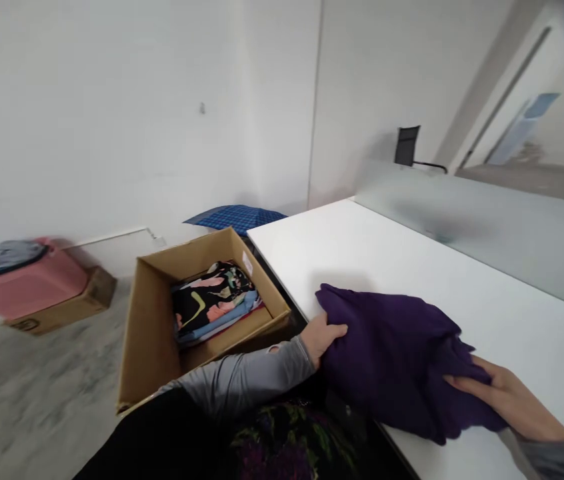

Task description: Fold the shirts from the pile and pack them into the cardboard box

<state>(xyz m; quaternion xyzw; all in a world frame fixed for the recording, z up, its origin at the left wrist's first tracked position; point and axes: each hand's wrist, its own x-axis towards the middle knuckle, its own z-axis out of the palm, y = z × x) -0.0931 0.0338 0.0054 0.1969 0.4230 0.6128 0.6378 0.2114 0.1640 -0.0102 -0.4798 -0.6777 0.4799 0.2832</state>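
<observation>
A dark purple piece of clothing point(392, 353), its exact kind unclear, is stretched between my two hands over the near edge of the white table point(357, 243). At its left end my left hand point(321, 335) grips the fabric, thumb on top and the other fingers hidden underneath. My right hand point(499, 393) pinches the opposite end, its thumb lying over the cloth. To the left of my left forearm stands an open cardboard box point(149, 333). Folded clothes point(212, 300) are stacked inside it, a black patterned one uppermost, with blue fabric below.
A pink bin point(27, 283) heaped with clothes rests on another cardboard box point(69, 307) at the far left. Behind the open box is a blue checked umbrella point(237, 217). A glass panel point(462, 227) borders the table's far side, with a dark chair point(407, 145) beyond.
</observation>
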